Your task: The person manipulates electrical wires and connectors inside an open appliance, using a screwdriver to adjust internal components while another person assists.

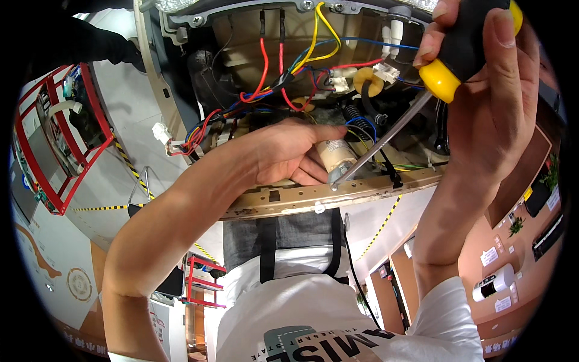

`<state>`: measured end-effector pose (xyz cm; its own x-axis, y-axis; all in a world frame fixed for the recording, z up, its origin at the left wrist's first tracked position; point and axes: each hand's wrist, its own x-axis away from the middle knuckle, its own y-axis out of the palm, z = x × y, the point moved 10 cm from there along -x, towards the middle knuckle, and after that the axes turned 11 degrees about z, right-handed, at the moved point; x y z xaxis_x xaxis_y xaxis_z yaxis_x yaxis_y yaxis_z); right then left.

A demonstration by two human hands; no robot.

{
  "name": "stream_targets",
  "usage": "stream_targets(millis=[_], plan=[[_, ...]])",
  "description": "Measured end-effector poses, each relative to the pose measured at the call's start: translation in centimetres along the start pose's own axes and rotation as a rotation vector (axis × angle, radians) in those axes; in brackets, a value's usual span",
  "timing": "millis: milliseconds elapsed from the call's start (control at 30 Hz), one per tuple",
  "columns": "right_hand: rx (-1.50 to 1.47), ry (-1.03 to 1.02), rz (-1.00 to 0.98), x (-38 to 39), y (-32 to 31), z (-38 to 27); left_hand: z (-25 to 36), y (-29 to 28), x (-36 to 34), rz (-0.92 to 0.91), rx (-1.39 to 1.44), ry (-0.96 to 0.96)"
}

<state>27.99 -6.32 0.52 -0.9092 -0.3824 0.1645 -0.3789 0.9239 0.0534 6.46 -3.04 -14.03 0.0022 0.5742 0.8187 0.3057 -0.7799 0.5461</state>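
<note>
My right hand (491,114) grips a screwdriver by its black and yellow handle (439,80). The screwdriver's long metal shaft (386,140) slants down and left to the tan metal rail (277,204), its tip close beside a bolt (342,171). That bolt sits at the end of a cream-coloured cylinder, which looks like a capacitor (333,154). My left hand (289,151) reaches in over the rail and closes around this cylinder, thumb above and fingers below. Whether the tip touches the bolt or the rail, I cannot tell.
Red, yellow and blue wires (265,90) cross the open machine body above my hands. A white connector (161,134) hangs at the left, and a black spring (351,114) stands behind the cylinder. A red-framed rack (66,139) is far left; shelves with goods (491,283) are at right.
</note>
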Motion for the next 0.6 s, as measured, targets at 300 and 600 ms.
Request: stream_targets(millis=[300, 600], plan=[[0.044, -0.040, 0.029, 0.2, -1.4, -1.6, 0.3, -0.1, 0.1, -0.004, -0.015, 0.014], [0.105, -0.086, 0.436, 7.1, -7.7, -6.8, -0.2, -2.7, -0.7, 0.125, -0.235, 0.057]])
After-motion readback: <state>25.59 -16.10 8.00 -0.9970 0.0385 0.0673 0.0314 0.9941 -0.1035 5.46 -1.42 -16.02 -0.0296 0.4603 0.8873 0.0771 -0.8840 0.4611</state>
